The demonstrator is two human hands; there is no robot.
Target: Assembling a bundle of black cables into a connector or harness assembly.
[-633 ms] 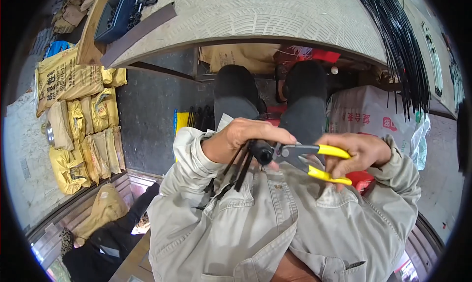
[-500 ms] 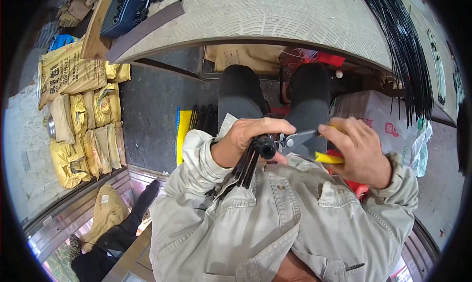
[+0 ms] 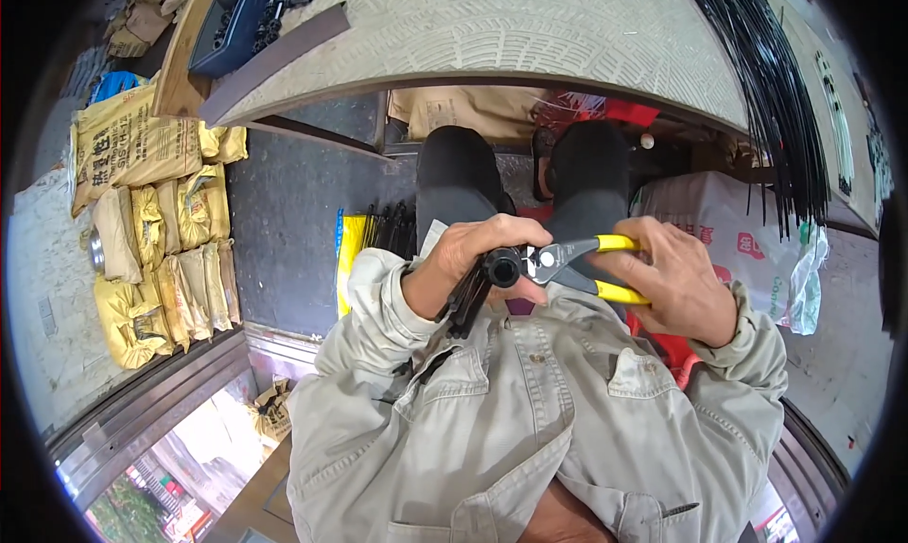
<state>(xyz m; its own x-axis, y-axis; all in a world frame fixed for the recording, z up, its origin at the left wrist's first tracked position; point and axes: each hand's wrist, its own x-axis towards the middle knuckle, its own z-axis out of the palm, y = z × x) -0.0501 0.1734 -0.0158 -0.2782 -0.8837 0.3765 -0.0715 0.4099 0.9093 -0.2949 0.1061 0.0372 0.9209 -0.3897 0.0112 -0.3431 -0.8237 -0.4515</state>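
Note:
My left hand is closed around what looks like a folded black umbrella frame, its thin ribs bunched below the fingers. The round hollow black end of it faces up between my thumb and fingers. In my right hand is a pair of pliers with yellow handles and a grey metal head. Both handles are held somewhat apart. The head of the pliers lies against the frame's end, beside my left thumb; the jaw tips are hidden there.
A patterned worktable stands ahead, with a blue bin of black parts and a bundle of thin black rods. Yellow and brown sacks are stacked at left. More black frames stand beside my leg; a white bag sits at right.
The pliers have turned, so both yellow handles now show fully. My left hand and the frame have shifted slightly left. Another person's dark-clothed leg at lower left has gone from view.

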